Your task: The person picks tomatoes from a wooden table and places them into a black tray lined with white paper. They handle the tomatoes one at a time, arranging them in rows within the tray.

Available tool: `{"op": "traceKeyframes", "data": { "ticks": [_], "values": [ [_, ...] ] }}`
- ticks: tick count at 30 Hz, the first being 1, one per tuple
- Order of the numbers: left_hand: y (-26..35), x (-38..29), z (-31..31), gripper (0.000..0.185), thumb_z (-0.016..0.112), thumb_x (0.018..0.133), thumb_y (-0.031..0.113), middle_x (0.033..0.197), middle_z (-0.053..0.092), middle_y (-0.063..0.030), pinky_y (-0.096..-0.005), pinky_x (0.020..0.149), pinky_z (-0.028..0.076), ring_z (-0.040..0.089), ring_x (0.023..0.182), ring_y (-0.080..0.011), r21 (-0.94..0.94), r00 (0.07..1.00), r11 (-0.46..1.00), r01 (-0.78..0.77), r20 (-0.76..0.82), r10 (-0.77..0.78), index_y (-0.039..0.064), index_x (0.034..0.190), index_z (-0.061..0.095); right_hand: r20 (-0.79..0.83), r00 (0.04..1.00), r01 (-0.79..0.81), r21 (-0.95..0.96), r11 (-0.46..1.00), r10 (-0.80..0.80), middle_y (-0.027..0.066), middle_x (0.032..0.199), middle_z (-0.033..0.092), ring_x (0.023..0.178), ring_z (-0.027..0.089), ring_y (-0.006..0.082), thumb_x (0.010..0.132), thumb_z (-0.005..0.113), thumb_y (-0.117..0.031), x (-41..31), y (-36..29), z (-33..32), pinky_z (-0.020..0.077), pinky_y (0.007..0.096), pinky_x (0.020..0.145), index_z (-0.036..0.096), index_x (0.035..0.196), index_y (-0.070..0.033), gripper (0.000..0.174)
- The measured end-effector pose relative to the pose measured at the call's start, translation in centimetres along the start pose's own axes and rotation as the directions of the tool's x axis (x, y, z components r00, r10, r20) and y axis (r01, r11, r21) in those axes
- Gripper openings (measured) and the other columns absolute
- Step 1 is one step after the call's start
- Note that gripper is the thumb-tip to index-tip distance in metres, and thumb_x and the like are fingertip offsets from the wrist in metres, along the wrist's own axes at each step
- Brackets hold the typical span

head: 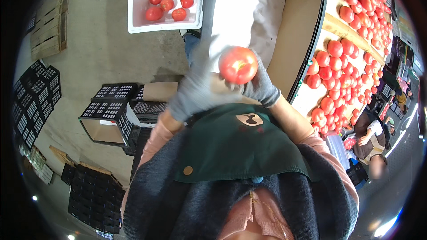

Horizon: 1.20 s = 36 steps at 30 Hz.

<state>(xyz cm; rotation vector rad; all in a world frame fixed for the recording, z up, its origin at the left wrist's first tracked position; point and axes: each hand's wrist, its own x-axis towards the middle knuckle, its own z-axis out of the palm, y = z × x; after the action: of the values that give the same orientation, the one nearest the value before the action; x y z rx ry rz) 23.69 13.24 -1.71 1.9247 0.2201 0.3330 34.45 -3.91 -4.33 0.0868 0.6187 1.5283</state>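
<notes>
A large red tomato (pixel 241 67) sits in my right hand (pixel 265 85), which wears a grey glove and curls around its lower right side. My left hand (pixel 196 86), also gloved in grey, is blurred by motion just left of the tomato. Its fingers are spread, and whether they brush the tomato cannot be seen. Beneath both hands stands a black-rimmed crate (pixel 300 20) with brown lining in it. A white sheet (pixel 240 10) lies over part of its inside.
At the upper left is a white foam box (pixel 133 20) with several tomatoes (pixel 167 4). A sloped surface (pixel 308 98) at right bears many tomatoes (pixel 335 81). Black crates (pixel 113 96) and a wooden pallet (pixel 50 20) are on the left floor. Another person (pixel 370 136) is at the far right.
</notes>
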Motion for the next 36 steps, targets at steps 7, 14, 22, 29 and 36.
{"op": "traceKeyframes", "data": {
  "ticks": [7, 14, 22, 29, 36],
  "values": [
    [-8.0, 0.5, -1.6, 0.060, 0.069, 0.084, 0.033, 0.130, 0.050, -0.0136, -0.0443, 0.095, 0.049, 0.053, 0.118, -0.0305, -0.893, 0.695, 0.395, 0.215, -0.145, -0.704, 0.013, 0.135, 0.045, 0.022, 0.856, -0.476, -0.355, -0.804, -0.517, 0.0246, 0.142, 0.039, 0.129, 0.042, 0.0389, 0.083, 0.068, -0.032, 0.5, -2.5, -7.2, 0.0350, 0.0472, 0.107, 0.035, 0.145, -0.007, 0.075],
    [-28.0, 5.0, -4.7, 0.074, 0.067, 0.086, 0.043, 0.139, 0.037, -0.0139, -0.0432, 0.084, 0.056, 0.047, 0.121, -0.0358, -0.958, 0.438, 0.260, 0.117, -0.186, -0.880, 0.013, 0.144, 0.032, 0.225, 0.937, -0.298, 0.115, -0.948, -0.267, 0.0212, 0.148, 0.029, 0.127, 0.036, 0.0453, 0.080, 0.055, -0.012, 1.4, -4.4, -18.0, 0.0283, 0.0610, 0.107, 0.036, 0.144, -0.010, 0.066],
    [-9.6, 1.4, -4.1, 0.037, 0.057, 0.097, 0.018, 0.123, 0.057, -0.0138, -0.0354, 0.096, 0.049, 0.058, 0.112, -0.0225, -0.818, 0.777, 0.568, 0.089, -0.300, -0.554, 0.000, 0.129, 0.052, -0.159, 0.886, -0.443, -0.018, -0.896, -0.435, 0.0138, 0.118, 0.054, 0.102, 0.059, 0.0299, 0.084, 0.057, -0.012, -1.3, -3.5, -10.5, 0.0518, 0.0401, 0.080, 0.050, 0.129, -0.016, 0.046],
    [11.0, -3.7, 4.8, 0.122, 0.088, 0.062, 0.036, 0.156, 0.009, -0.0283, -0.0533, 0.116, 0.015, 0.008, 0.145, -0.0467, 0.013, 0.998, 0.998, -0.060, -0.021, 0.060, 0.002, 0.152, 0.013, 0.229, 0.503, -0.247, -0.886, -0.392, -0.834, 0.0059, 0.098, 0.065, 0.089, 0.060, 0.0130, 0.086, 0.060, -0.004, -15.8, 1.0, 14.2, 0.0495, 0.0270, 0.079, 0.066, 0.108, -0.002, 0.023],
    [16.5, -4.6, 7.2, 0.075, 0.065, 0.069, 0.006, 0.142, 0.046, -0.0207, -0.0435, 0.101, 0.043, 0.050, 0.124, -0.0379, 0.106, 0.891, 0.986, -0.128, -0.424, 0.162, 0.003, 0.141, 0.043, 0.769, 0.587, 0.271, -0.482, -0.833, -0.253, 0.0149, 0.125, 0.058, 0.111, 0.057, 0.0216, 0.093, 0.056, -0.007, -13.2, 6.9, 17.2, 0.0464, 0.0333, 0.095, 0.047, 0.131, 0.003, 0.040]
  ]
}}
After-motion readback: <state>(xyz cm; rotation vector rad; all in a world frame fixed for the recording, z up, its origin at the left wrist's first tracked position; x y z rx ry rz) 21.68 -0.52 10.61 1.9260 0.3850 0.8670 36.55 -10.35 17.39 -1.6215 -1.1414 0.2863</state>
